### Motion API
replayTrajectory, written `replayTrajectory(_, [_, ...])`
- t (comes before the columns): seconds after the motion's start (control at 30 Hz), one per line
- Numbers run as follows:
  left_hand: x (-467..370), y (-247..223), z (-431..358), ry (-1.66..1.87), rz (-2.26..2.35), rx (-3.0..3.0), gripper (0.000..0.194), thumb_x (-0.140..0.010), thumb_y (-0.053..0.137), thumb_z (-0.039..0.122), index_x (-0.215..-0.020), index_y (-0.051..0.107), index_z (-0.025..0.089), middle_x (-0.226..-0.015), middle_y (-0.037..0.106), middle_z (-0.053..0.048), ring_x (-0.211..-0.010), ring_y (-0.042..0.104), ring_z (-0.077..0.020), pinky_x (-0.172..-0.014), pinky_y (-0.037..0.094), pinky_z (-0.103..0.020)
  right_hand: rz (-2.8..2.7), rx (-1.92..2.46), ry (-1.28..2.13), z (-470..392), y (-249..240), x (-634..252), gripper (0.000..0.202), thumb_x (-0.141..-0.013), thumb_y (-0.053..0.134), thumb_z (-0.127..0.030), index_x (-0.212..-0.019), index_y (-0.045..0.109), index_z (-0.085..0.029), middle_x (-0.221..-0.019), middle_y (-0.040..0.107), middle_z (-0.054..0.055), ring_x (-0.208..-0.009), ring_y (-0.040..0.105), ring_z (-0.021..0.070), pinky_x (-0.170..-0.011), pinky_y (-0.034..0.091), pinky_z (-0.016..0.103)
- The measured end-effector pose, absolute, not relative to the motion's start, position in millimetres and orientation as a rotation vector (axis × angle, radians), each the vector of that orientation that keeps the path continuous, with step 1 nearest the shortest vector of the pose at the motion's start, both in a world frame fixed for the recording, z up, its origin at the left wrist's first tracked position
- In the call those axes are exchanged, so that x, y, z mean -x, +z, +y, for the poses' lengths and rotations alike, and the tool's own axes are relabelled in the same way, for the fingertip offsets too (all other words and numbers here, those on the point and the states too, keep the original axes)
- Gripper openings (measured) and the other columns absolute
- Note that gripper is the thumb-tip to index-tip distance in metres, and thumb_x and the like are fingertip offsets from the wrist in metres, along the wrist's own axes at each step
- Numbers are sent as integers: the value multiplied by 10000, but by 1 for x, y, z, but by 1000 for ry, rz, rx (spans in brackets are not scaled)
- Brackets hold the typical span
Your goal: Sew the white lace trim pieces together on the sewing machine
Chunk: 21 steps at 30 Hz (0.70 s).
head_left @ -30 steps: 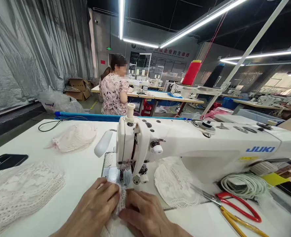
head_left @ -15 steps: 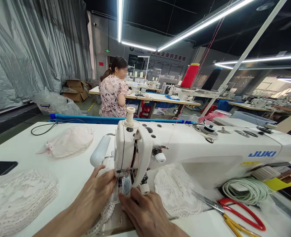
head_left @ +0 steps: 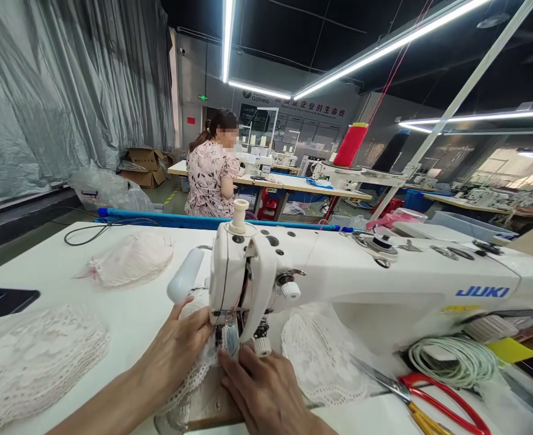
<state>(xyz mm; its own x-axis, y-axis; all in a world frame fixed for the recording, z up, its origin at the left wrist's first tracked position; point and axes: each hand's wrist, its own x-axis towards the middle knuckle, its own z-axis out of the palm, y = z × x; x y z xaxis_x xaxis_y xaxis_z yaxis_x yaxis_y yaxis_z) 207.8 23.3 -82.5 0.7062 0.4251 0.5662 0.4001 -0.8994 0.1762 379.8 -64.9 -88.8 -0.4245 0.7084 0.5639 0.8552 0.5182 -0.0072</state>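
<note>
Close-in guiding, both sides at once

From my end of the feed I find the lace piece (head_left: 198, 371) at the presser foot (head_left: 220, 338) of the white sewing machine (head_left: 366, 272), its scalloped edge trailing toward the near left. The left hand (head_left: 185, 338) lies over it on the left of the foot, fingers reaching toward the machine's head and thumb raised; the fingertips are partly hidden, so I can't tell whether it grips or only presses. The right hand (head_left: 266, 386) sits bent and narrow, its fingertips just beside the foot on the near right; whether they pinch the lace I can't make out.

I judge the step in hand to be lining up or feeding the lace for a seam. To my eye, the next move calls for light, even guiding from both sides, the edge kept flat and the fingertips clear of the foot.

Just right of the right hand, more white lace (head_left: 315, 356) lies under the machine's arm, with scissors (head_left: 395, 386) at its right side and a coil of pale cord (head_left: 447, 368) beyond them. Over on the left of the white surface (head_left: 134, 326) I see a lace stack (head_left: 40, 362), a black phone (head_left: 6, 302) and, farther off, a pale pink piece (head_left: 133, 260). At the far side a co-worker (head_left: 209, 178) sits at another machine.
</note>
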Motion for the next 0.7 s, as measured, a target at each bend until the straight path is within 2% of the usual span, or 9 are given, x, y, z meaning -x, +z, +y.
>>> replayTrajectory(0.07, [-205,-88,15,1028,676,-2887,327,-760,283,-15,-690,512,208,-688,570,63,-664,580,-115,-1004,200,-403,-2260,1238,-377,-66,-89,-380,200,-940,387,-215,-1015,558,-144,-659,579,11,-474,467,134,-438,265,271])
replayTrajectory(0.17, [-201,-98,1,1093,621,-2964,263,-789,380,19,-837,569,195,-833,615,21,-747,584,-129,-887,268,-367,-2256,1177,-374,-67,-89,-379,229,-953,369,-250,-922,573,-151,-631,555,6,-492,475,136,-455,282,276])
replayTrajectory(0.27, [-200,-104,-9,1189,585,-2991,276,-832,365,8,-777,577,176,-770,607,8,-695,558,-133,-790,299,-347,-2228,1121,-397,-66,-90,-378,277,-967,344,-286,-899,575,-149,-616,548,2,-486,465,134,-453,271,280])
replayTrajectory(0.43, [-204,-102,-17,1271,641,-2993,341,-853,329,-2,-659,551,170,-628,531,24,-581,496,-126,-744,301,-332,-2210,1072,-420,-63,-94,-379,299,-977,326,-304,-894,570,-151,-606,540,-6,-477,456,122,-446,258,274])
replayTrajectory(0.7, [-206,-95,-19,1277,653,-2987,367,-863,297,-8,-705,578,167,-629,545,24,-562,511,-117,-744,318,-328,-2246,1146,-367,-65,-96,-381,259,-965,343,-281,-907,566,-163,-641,571,4,-495,496,134,-461,295,278])
